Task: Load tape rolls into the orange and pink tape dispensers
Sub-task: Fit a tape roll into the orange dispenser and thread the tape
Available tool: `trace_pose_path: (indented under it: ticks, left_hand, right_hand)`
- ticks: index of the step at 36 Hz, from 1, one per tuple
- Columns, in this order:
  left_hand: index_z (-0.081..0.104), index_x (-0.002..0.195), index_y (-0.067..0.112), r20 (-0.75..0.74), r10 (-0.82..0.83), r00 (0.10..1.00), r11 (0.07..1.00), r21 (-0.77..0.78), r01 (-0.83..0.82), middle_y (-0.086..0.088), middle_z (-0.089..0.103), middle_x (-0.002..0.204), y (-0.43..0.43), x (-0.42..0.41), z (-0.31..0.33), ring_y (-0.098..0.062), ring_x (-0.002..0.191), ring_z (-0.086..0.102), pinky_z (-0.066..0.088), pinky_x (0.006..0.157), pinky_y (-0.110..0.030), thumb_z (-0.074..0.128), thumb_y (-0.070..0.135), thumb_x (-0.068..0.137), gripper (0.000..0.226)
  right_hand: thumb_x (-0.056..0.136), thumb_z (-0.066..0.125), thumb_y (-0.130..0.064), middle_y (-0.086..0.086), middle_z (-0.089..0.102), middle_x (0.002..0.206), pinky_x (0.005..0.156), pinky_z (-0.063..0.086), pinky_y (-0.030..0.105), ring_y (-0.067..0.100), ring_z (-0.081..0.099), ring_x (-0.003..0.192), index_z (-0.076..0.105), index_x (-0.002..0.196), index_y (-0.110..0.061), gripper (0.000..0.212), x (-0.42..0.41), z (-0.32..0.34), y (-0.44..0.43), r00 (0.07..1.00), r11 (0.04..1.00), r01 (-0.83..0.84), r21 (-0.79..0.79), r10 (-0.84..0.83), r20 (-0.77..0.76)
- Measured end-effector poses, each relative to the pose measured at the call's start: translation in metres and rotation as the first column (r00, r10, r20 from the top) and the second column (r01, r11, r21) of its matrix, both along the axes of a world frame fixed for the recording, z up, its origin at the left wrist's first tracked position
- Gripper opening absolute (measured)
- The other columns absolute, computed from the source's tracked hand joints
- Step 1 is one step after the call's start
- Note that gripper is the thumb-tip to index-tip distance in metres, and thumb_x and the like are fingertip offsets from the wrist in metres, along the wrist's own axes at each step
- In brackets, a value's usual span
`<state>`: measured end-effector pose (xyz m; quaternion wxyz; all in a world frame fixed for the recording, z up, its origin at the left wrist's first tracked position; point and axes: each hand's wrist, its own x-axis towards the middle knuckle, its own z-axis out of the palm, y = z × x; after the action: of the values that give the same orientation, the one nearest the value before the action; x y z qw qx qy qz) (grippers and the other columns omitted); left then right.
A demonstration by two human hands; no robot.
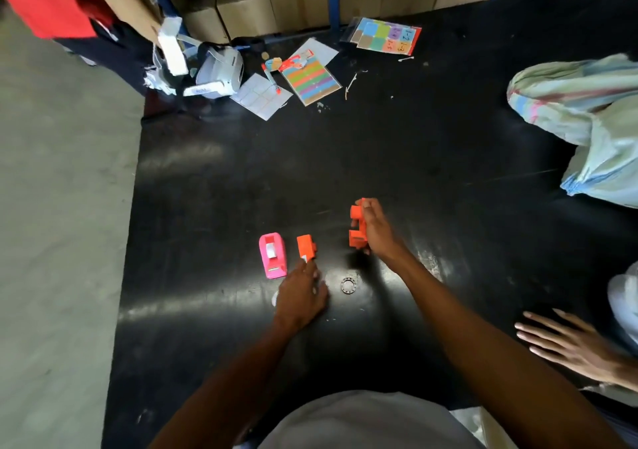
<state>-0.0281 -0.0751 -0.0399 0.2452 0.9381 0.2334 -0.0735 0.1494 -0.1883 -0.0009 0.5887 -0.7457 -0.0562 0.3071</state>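
Note:
A pink tape dispenser lies on the black mat with a white tape roll in it. Just right of it sits an orange dispenser. My left hand rests on the mat right below that orange dispenser, fingertips touching its near end; the fingers are curled and something whitish shows under the hand, too blurred to name. My right hand is shut on a second orange dispenser, held just above the mat. A small clear tape ring lies between my hands.
Coloured sticker sheets and papers lie at the far side, with a white device to the left. A person in red stands far left. Another person's hand rests on the mat at the right. A striped sack sits far right.

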Motion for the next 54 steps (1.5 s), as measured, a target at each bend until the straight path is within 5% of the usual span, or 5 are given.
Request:
trace_pose_path:
  ticks: [14, 22, 31, 39, 54]
  left_hand:
    - [0.054, 0.131, 0.02, -0.258, -0.014, 0.966, 0.97, 0.233, 0.076, -0.005, 0.055, 0.135, 0.009, -0.029, -0.01, -0.025, 0.127, 0.048, 0.035, 0.105, -0.037, 0.048, 0.049, 0.097, 0.045]
    - [0.062, 0.109, 0.023, 0.119, 0.15, 0.981, 0.983, -0.12, -0.136, 0.001, 0.073, 0.105, 0.012, -0.022, 0.027, -0.024, 0.097, 0.069, 0.051, 0.078, -0.031, 0.07, 0.037, 0.08, 0.033]
    - [0.064, 0.116, 0.014, 0.317, -0.001, 0.948, 0.966, -0.246, 0.084, -0.003, 0.065, 0.107, 0.036, 0.006, 0.093, -0.019, 0.087, 0.07, 0.059, 0.083, -0.039, 0.085, 0.04, 0.073, 0.054]
    - [0.069, 0.108, 0.021, 0.425, -0.046, 0.904, 0.952, -0.255, 0.168, 0.003, 0.064, 0.103, 0.044, 0.007, 0.123, -0.01, 0.089, 0.068, 0.06, 0.082, -0.03, 0.088, 0.043, 0.067, 0.051]
    - [0.067, 0.1, 0.011, 0.47, -0.124, 0.874, 0.898, -0.322, 0.3, 0.003, 0.074, 0.089, 0.043, 0.007, 0.139, -0.01, 0.085, 0.076, 0.059, 0.081, -0.021, 0.088, 0.014, 0.073, 0.034]
  right_hand:
    - [0.104, 0.026, -0.049, 0.007, 0.057, 0.088, 0.045, 0.039, 0.022, 0.015, 0.054, 0.066, 0.048, 0.105, -0.031, 0.028, -0.037, -0.002, -0.006, 0.979, 0.98, -0.189, -0.065, 0.193, 0.061]
    - [0.106, 0.032, -0.043, -0.003, 0.057, 0.085, 0.056, 0.048, 0.022, 0.009, 0.058, 0.074, 0.051, 0.11, -0.021, 0.029, -0.05, 0.001, -0.009, 0.96, 0.963, -0.253, -0.098, 0.262, 0.1]
    - [0.105, 0.033, -0.042, -0.009, 0.06, 0.088, 0.083, 0.046, 0.035, 0.007, 0.057, 0.08, 0.051, 0.105, -0.023, 0.027, -0.068, 0.027, 0.006, 0.891, 0.928, -0.343, -0.145, 0.37, 0.263]
    - [0.1, 0.029, -0.052, -0.016, 0.067, 0.076, 0.055, 0.045, 0.009, -0.007, 0.062, 0.065, 0.051, 0.099, -0.034, 0.028, -0.078, 0.064, 0.005, 0.903, 0.951, -0.28, -0.128, 0.306, 0.301]
    - [0.105, 0.025, -0.044, 0.008, 0.068, 0.098, 0.056, 0.048, 0.016, 0.012, 0.065, 0.078, 0.053, 0.104, -0.031, 0.032, -0.097, 0.078, 0.007, 0.901, 0.956, -0.267, -0.12, 0.291, 0.322]
